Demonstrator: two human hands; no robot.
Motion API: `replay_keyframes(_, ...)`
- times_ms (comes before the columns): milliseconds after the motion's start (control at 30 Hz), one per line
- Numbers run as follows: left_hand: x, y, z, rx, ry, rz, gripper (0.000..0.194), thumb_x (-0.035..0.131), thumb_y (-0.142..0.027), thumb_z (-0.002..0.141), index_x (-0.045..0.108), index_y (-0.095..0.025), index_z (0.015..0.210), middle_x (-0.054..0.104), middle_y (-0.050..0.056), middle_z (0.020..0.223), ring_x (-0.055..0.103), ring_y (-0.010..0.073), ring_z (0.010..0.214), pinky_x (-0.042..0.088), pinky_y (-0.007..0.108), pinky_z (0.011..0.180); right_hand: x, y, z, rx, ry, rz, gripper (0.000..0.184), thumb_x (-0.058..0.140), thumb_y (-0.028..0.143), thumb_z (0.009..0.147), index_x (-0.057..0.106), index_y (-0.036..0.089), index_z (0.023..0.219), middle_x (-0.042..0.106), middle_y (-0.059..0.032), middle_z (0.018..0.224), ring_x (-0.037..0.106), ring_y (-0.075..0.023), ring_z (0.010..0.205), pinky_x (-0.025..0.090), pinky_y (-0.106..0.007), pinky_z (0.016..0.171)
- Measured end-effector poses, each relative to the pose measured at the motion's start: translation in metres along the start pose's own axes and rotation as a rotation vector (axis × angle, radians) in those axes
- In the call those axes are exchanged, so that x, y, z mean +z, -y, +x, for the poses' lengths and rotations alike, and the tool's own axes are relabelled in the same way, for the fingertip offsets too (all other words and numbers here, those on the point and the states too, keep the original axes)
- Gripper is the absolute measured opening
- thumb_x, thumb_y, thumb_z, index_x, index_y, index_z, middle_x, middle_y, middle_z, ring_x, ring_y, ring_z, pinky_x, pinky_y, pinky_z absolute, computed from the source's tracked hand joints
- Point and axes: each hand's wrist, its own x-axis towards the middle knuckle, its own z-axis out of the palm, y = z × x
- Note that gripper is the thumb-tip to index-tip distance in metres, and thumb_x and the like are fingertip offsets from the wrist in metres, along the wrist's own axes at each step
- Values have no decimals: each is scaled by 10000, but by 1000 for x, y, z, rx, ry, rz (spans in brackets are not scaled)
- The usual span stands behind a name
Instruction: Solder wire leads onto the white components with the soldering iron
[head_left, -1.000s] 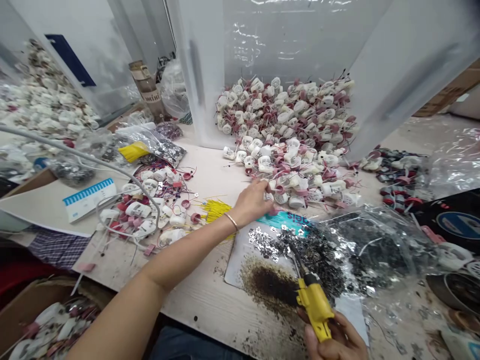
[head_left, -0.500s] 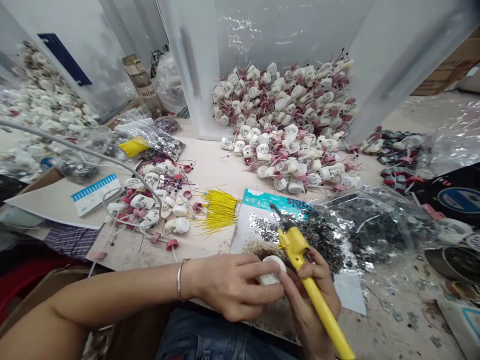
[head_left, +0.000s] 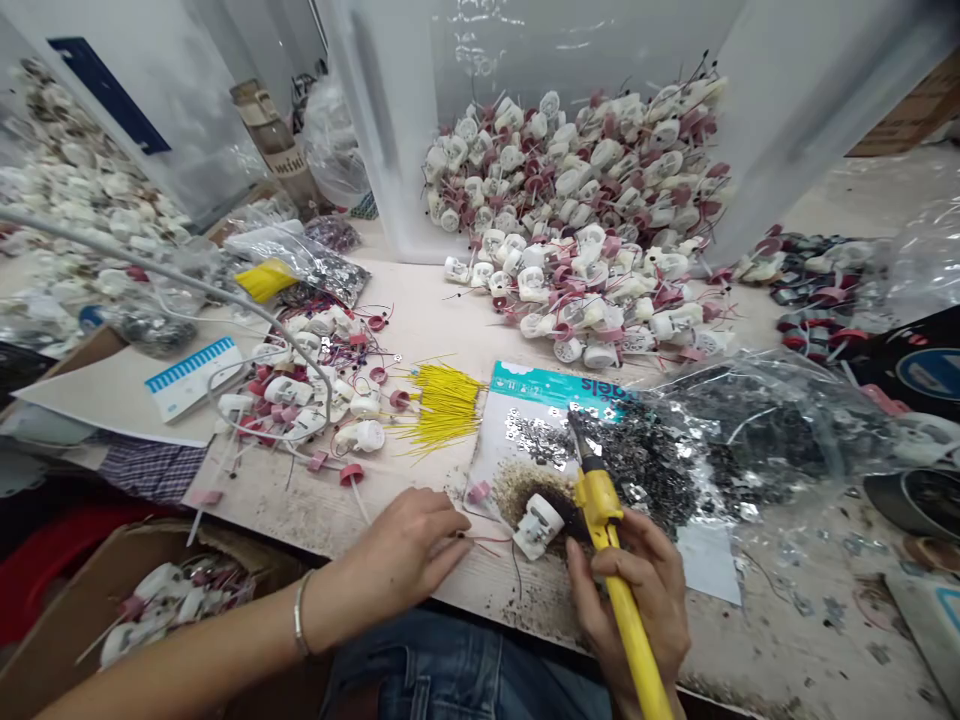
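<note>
My right hand (head_left: 634, 595) grips a yellow-handled soldering iron (head_left: 611, 555); its dark tip points up over a heap of small metal pieces (head_left: 645, 455). A white plastic part (head_left: 537, 523) with thin wires lies on the scorched patch of a card (head_left: 525, 440), just left of the iron. My left hand (head_left: 409, 550) rests on the table edge, fingers curled around the part's red and black wires (head_left: 487, 545). A small pink cap (head_left: 478, 491) lies close by.
A big heap of white and pink wired parts (head_left: 585, 220) spills from a clear plastic bin (head_left: 525, 60). A yellow wire bundle (head_left: 442, 405), a smaller pile of parts (head_left: 315, 390) and a white cable (head_left: 150, 275) lie left. A cardboard box (head_left: 150, 600) of parts sits lower left.
My left hand reached into the big heap, brought a white part back toward me, then set it on the card and now holds only its wires. The soldering iron shifted right.
</note>
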Motion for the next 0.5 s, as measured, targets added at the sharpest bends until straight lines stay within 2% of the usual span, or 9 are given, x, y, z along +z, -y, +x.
replay_keyframes(67,10,-8,1,37,-15,12,126,623,-270,869,648,-199,969,641,55,925,572,203,863,438,323,753,1,3,0,10,5,17,180,716,116,743,549,181,730,540,-77,1140,603,-141,1033,536,-261,841)
replay_keyframes(133,17,-15,4,101,-79,39,77,593,-240,891,656,-200,913,647,57,950,565,205,893,398,343,787,2,5,0,26,-6,27,183,714,107,740,549,183,720,546,-72,1136,608,-141,1021,541,-263,829)
replay_keyframes(267,19,-23,10,150,-230,-135,177,514,-257,951,666,-212,873,695,10,838,586,170,878,315,373,883,-3,10,-4,98,-61,67,192,697,101,742,534,194,703,560,-62,1144,625,-162,1009,565,-279,773)
replay_keyframes(400,19,-27,17,63,-122,-269,180,550,-272,935,681,-213,826,704,-24,758,596,150,802,314,370,871,-17,15,-14,78,-54,158,187,671,65,732,544,201,710,601,-50,1161,665,-178,963,580,-264,710)
replay_keyframes(467,19,-31,21,-2,-73,-246,170,569,-244,918,687,-210,800,702,-14,755,591,170,839,322,379,863,-28,19,-23,60,5,144,182,703,109,717,599,222,815,650,-41,1128,688,-191,917,588,-257,668)
replay_keyframes(500,20,-33,23,-35,-66,-230,169,576,-233,909,690,-209,787,700,-7,757,586,178,850,325,382,853,-35,20,-28,91,49,147,241,703,154,734,611,238,940,671,-41,1112,698,-201,896,596,-270,654)
